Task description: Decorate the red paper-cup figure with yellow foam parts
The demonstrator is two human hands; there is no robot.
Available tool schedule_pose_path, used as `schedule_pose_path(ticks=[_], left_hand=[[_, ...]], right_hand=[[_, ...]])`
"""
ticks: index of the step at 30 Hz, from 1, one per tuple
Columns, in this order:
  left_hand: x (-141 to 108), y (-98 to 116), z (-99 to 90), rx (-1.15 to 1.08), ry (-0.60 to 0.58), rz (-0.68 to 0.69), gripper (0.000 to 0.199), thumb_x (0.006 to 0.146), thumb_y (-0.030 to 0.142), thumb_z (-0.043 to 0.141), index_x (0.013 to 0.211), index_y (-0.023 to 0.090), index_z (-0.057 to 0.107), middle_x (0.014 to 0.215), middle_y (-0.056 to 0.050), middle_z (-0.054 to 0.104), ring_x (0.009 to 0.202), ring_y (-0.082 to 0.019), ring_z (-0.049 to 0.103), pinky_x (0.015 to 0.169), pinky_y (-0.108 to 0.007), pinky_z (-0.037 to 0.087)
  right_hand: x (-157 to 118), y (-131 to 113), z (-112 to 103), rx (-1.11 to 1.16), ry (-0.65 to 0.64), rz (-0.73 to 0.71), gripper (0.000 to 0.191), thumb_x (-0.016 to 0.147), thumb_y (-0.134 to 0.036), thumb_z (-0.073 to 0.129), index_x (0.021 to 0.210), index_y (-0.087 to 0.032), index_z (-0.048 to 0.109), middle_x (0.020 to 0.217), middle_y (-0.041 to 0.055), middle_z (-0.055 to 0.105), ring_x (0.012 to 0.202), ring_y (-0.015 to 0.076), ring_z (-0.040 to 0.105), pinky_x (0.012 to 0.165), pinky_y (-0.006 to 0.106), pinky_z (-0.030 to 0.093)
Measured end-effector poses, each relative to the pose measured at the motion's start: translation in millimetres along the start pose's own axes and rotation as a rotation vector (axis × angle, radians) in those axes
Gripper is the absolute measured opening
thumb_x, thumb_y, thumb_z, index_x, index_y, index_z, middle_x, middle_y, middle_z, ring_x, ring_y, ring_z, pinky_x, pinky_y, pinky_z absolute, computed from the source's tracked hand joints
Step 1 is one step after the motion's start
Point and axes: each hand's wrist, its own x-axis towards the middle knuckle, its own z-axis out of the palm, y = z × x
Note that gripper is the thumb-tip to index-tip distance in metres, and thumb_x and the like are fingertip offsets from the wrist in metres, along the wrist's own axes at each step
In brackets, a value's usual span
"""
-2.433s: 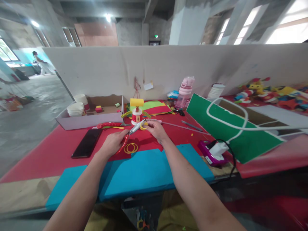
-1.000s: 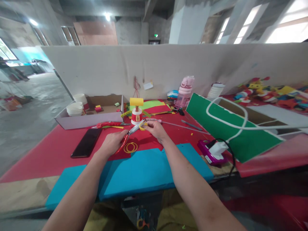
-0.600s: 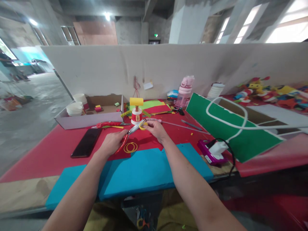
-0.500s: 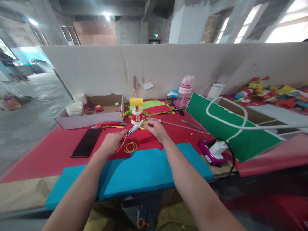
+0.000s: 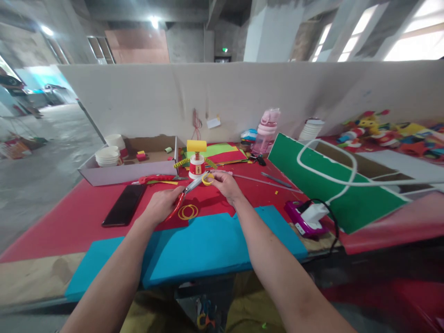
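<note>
My left hand (image 5: 162, 203) is closed on red-handled scissors (image 5: 193, 186), whose blades point away to the right. In my right hand (image 5: 225, 186) a small yellow paper ring (image 5: 207, 179) is pinched between the fingers. The blade tips meet the ring; whether they are inside it or only against it I cannot tell. Several thin yellow rings (image 5: 188, 212) lie on the red table covering beside the scissors' handles. Just behind the blades stands a paper-cup figure (image 5: 197, 166) with a red band, a yellow roll on top and folded yellow-green arms.
A black phone (image 5: 124, 206) and a red utility knife (image 5: 157, 178) lie at left, before an open box (image 5: 128, 175) holding paper cups. Blue sheets (image 5: 204, 245) cover the front edge. At right are a purple power strip (image 5: 305, 221), a green board (image 5: 322, 185) and a pink bottle (image 5: 266, 132).
The yellow ring has turned slightly, so its round opening faces me more. My right fingers have shifted a little; the left hand and scissors stay nearly in place.
</note>
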Motion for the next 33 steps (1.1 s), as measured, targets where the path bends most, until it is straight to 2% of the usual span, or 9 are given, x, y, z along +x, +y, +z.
schedule_pose_path(ticks=[10, 19, 27, 33], left_hand=[[1.2, 0.6, 1.8, 0.004, 0.010, -0.010, 0.043, 0.088, 0.027, 0.039, 0.130, 0.020, 0.048, 0.108, -0.012, 0.068, 0.096, -0.027, 0.064, 0.068, -0.028, 0.044], [0.2, 1.9, -1.0, 0.014, -0.020, -0.015, 0.042, 0.088, 0.026, 0.039, 0.129, 0.021, 0.047, 0.109, -0.012, 0.069, 0.098, -0.028, 0.065, 0.068, -0.028, 0.043], [1.9, -2.2, 4.4, 0.026, 0.006, -0.013, 0.041, 0.090, 0.029, 0.038, 0.129, 0.021, 0.048, 0.108, -0.012, 0.069, 0.096, -0.027, 0.065, 0.066, -0.027, 0.042], [1.8, -6.6, 9.3, 0.024, 0.041, -0.007, 0.042, 0.090, 0.029, 0.037, 0.129, 0.020, 0.049, 0.109, -0.013, 0.069, 0.095, -0.029, 0.065, 0.065, -0.028, 0.043]], right_hand=[[0.5, 1.1, 1.1, -0.018, -0.024, -0.008, 0.023, 0.073, -0.041, 0.067, 0.080, -0.020, 0.073, 0.084, 0.0028, 0.071, 0.087, 0.0200, 0.061, 0.084, 0.033, 0.046], [0.4, 0.6, 0.4, -0.028, -0.010, -0.010, 0.020, 0.072, -0.039, 0.068, 0.077, -0.021, 0.073, 0.082, 0.0024, 0.071, 0.091, 0.0212, 0.060, 0.086, 0.034, 0.045], [0.3, 0.3, 0.3, -0.001, -0.017, -0.013, 0.022, 0.073, -0.039, 0.067, 0.080, -0.019, 0.073, 0.083, 0.0029, 0.070, 0.088, 0.0202, 0.060, 0.087, 0.034, 0.045], [0.8, 4.4, -1.2, 0.016, 0.012, 0.004, 0.030, 0.073, -0.046, 0.068, 0.084, -0.019, 0.075, 0.087, 0.0030, 0.070, 0.090, 0.0200, 0.059, 0.084, 0.032, 0.044]])
